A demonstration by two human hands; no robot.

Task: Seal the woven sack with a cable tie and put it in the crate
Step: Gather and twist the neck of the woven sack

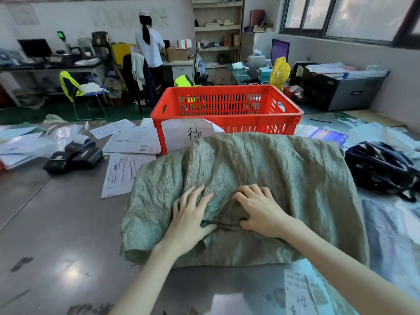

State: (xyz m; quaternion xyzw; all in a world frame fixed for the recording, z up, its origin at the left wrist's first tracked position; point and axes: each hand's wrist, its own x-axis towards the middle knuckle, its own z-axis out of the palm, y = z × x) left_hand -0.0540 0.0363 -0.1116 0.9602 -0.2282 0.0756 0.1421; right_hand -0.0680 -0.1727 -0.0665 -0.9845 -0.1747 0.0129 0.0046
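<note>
A crumpled grey-green woven sack (261,169) lies on the metal table, bulging as if filled. My left hand (192,212) lies on the sack with fingers spread, the thumb pressed into a fold. Beside it, my right hand (259,208) has bent fingers on the fabric and its thumb tucked into the same dark fold between the hands. Behind the sack stands a red slatted plastic crate (227,108) with a white paper label on its front. No cable tie is visible.
Papers and envelopes (134,139) lie scattered over the table's left and right sides. Black handheld devices (75,155) sit at the left. A dark bicycle helmet (381,169) rests right of the sack. A person (150,46) stands at desks in the background.
</note>
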